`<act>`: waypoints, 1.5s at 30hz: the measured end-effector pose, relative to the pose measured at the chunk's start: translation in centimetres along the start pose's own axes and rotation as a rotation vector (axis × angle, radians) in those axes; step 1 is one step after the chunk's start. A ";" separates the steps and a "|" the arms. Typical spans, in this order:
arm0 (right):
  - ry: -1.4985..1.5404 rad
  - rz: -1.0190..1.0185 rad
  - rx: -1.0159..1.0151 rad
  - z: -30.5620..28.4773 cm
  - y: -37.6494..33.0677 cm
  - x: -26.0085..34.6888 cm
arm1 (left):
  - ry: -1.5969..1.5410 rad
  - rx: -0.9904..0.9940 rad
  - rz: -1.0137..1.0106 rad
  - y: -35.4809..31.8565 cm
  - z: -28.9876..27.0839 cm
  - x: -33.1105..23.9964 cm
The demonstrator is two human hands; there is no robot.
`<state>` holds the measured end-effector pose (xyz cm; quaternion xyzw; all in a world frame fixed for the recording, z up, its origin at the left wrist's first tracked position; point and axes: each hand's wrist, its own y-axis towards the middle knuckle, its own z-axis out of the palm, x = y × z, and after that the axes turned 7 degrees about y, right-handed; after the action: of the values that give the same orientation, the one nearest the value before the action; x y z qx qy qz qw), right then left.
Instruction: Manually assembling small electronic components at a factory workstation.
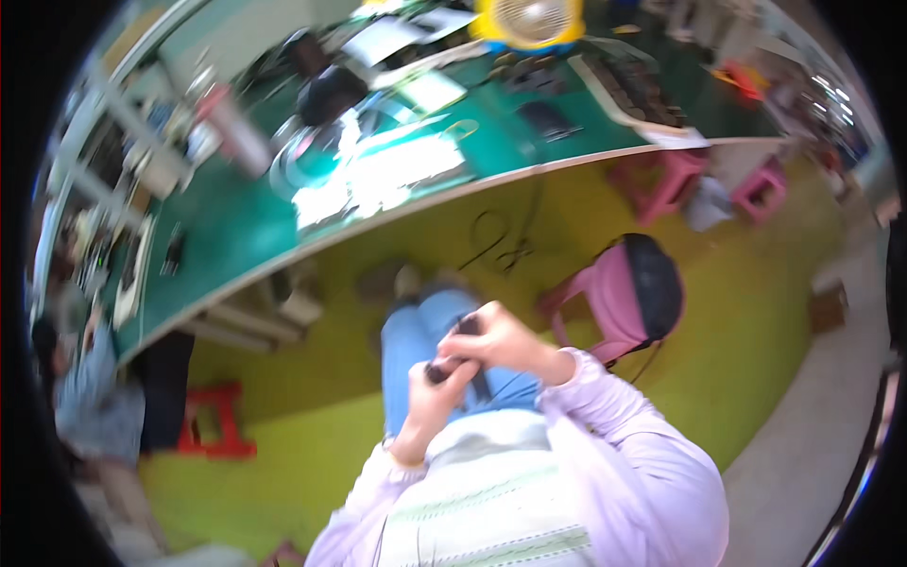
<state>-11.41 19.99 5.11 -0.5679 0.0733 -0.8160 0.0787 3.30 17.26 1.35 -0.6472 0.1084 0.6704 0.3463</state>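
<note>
Above my lap, in front of the blue jeans, both of my hands are close together. The fingers of my right hand are closed round a small dark object. Just below and to its left, my left hand pinches a small dark piece. A dark strip hangs down between the hands. Blur and the fingers hide whether these parts are joined, and I cannot tell their kind.
Ahead stands a green-topped workbench with a bright white panel, a yellow fan and a tray of dark parts. A pink stool is at right, a red stool at left. Another person sits far left.
</note>
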 end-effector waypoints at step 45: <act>-1.584 -0.654 -0.881 -24.0 18.2 15.6 | -0.044 -0.441 -0.616 3.9 -7.9 9.0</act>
<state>-38.48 -0.34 7.29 -0.9251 0.1367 -0.0766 -0.3460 7.91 12.59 -9.44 -0.6940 -0.2454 0.5558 0.3863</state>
